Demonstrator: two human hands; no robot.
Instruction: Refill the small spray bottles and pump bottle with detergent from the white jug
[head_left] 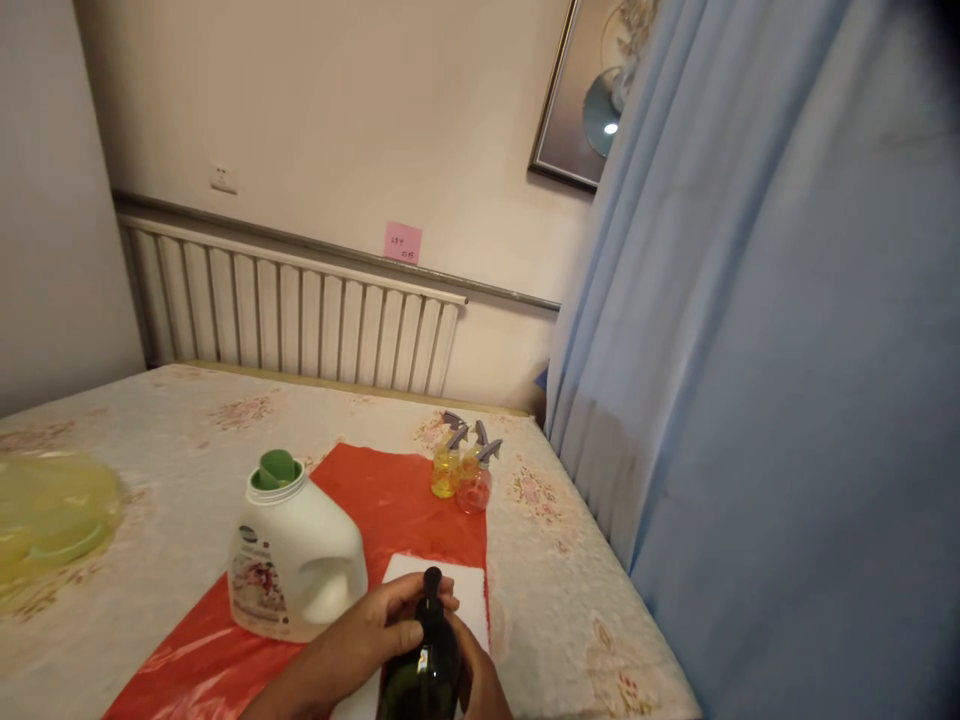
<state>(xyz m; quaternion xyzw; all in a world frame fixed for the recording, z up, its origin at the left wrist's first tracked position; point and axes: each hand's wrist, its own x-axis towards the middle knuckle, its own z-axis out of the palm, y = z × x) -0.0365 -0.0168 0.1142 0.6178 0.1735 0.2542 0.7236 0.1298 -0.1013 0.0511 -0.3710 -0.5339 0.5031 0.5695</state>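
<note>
Dark glass bottle [424, 670] w/ black pump top, at bottom centre of the frame, over the white cloth [465, 590]. Prob. heavy, hard, smooth and breakable, so better to hold at the body, not the pump. Left hand [367, 635] is closed around the shoulder, fingers [409, 600] curled under the pump. Right hand [480, 680] presses the right side, mostly hidden; its grip I cannot tell.

Both hands [379, 630] — grips closed, together
</note>
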